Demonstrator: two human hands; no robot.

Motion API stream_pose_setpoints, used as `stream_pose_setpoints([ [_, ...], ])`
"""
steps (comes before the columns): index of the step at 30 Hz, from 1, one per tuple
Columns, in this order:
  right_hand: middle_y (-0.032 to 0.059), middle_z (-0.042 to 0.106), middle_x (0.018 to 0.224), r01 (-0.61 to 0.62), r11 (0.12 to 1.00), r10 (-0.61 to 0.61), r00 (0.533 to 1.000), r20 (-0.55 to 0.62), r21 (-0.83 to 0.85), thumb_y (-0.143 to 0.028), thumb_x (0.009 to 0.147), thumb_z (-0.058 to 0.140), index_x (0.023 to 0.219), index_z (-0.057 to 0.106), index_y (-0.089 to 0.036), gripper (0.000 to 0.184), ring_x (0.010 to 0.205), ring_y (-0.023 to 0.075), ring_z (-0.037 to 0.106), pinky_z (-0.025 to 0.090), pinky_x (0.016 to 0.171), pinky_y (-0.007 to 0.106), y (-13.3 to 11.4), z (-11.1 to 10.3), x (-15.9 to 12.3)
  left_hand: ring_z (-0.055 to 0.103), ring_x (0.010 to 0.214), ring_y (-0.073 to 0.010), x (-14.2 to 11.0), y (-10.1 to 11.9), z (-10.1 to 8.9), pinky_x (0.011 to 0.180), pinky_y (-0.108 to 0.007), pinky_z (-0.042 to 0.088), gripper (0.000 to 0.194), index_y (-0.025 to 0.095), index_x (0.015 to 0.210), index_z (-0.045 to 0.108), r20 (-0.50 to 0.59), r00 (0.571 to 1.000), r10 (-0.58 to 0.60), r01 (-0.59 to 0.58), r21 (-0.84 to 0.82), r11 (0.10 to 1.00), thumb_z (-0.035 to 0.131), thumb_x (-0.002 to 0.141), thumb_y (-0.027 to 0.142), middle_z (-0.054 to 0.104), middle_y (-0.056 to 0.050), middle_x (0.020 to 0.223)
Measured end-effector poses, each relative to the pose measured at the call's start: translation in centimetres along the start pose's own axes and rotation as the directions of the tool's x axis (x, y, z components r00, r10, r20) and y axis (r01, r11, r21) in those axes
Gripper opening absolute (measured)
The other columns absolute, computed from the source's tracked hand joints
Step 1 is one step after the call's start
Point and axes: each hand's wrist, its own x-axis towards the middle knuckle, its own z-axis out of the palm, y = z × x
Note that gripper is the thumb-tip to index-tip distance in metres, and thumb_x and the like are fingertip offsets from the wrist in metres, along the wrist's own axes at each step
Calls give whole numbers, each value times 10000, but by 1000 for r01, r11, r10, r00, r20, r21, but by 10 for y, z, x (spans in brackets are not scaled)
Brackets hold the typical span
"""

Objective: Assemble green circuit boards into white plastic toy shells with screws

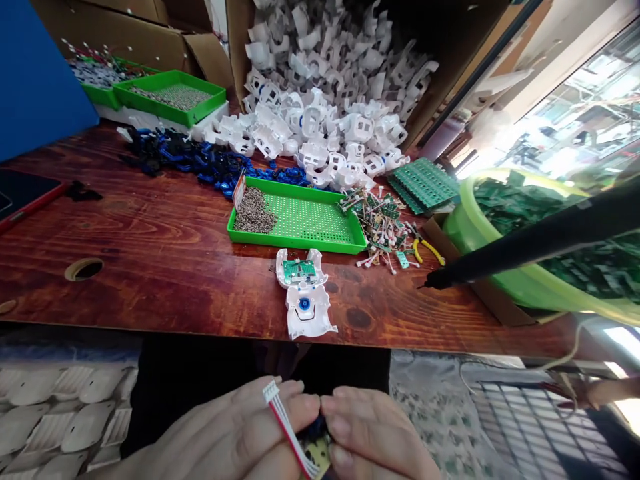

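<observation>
Close to me, below the table's front edge, my left hand point(240, 433) and my right hand point(375, 430) meet fingertip to fingertip. Between them they grip a small yellowish circuit board point(319, 455), with a dark blue or black part point(315, 429) partly hidden by the fingers. A flat red-and-white cable point(287, 430) runs from the board over my left fingers to a white plug point(271, 391). Ahead, at the table edge, lies an opened white plastic housing point(313, 317); a green circuit board point(299, 271) sits in its far half.
A green tray point(310, 217) holds small screws point(254, 212). Right of it are a pile of wired boards point(381, 223), yellow-handled pliers point(429, 252) and a green tub point(465, 217). A black electric screwdriver point(510, 247) hangs at right. White shells point(320, 127) and blue parts point(190, 157) heap behind.
</observation>
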Motion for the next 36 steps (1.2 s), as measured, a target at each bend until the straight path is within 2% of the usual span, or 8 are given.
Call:
stream_pose_setpoints([
  [6, 59, 710, 890, -180, 976, 163, 976, 142, 120, -128, 860, 603, 1031, 586, -150, 174, 917, 140, 695, 583, 826, 203, -8, -1, 8, 438, 1295, -77, -9, -1, -7, 1133, -202, 280, 326, 221, 962, 693, 59, 998, 15, -17, 36, 999, 407, 863, 101, 700, 80, 1180],
  [11, 94, 703, 928, -138, 985, 126, 985, 116, 106, -116, 830, 628, 1040, 567, -123, 219, 930, 158, 691, 579, 836, 222, -7, 5, 12, 588, 1161, -109, -17, -3, -9, 1069, -230, 396, 363, 217, 980, 687, 62, 998, 6, -6, 4, 1000, 379, 861, 65, 736, 59, 1111],
  [20, 59, 671, 890, -338, 891, 249, 922, 296, 303, -140, 785, 697, 1095, 548, -153, 344, 828, 113, 655, 545, 771, 189, 0, 7, 12, 674, 1043, -207, -37, -3, -2, 963, -296, 504, 372, 266, 1194, 598, 149, 982, -112, 133, -135, 982, 344, 935, 350, 725, -8, 1142],
  [22, 53, 642, 938, -472, 767, 317, 868, 383, 435, -200, 715, 772, 1111, 574, -172, 444, 856, 117, 632, 535, 773, 197, 2, 7, 11, 670, 1052, -206, -38, -4, -4, 965, -288, 502, 360, 274, 1186, 602, 175, 976, -133, 159, -141, 977, 360, 933, 357, 720, -9, 1151],
  [25, 28, 610, 965, -666, 393, 471, 738, 483, 634, -213, 676, 793, 1066, 646, -214, 417, 852, 102, 617, 530, 772, 204, 5, 8, 9, 647, 1094, -202, -38, -7, -7, 969, -297, 501, 370, 253, 1193, 583, 211, 971, -116, 153, -169, 974, 327, 953, 367, 722, -33, 1148],
  [30, -32, 656, 877, -718, -133, 528, 532, 662, 683, -45, 601, 800, 984, 714, -260, 448, 801, 34, 644, 505, 741, 106, 5, 18, 7, 592, 1171, -161, -33, -9, -10, 1017, -291, 461, 425, 212, 1210, 565, 226, 973, -41, 96, -238, 966, 207, 992, 281, 726, -39, 1144],
  [33, -25, 692, 825, -676, -313, 491, 486, 723, 667, -89, 539, 850, 905, 746, -244, 410, 724, 44, 658, 528, 688, 113, 5, 24, 6, 577, 1186, -137, -30, -9, -11, 1034, -255, 432, 442, 206, 1233, 559, 241, 970, -27, 85, -233, 969, 201, 995, 307, 731, -29, 1134],
  [36, -31, 709, 756, -650, -374, 503, 456, 734, 661, -118, 480, 878, 826, 759, -231, 383, 669, 46, 663, 530, 649, 98, 5, 27, 6, 579, 1186, -150, -29, -10, -10, 1038, -279, 434, 424, 207, 1229, 554, 241, 971, -11, 73, -251, 965, 219, 992, 315, 732, -41, 1132],
])
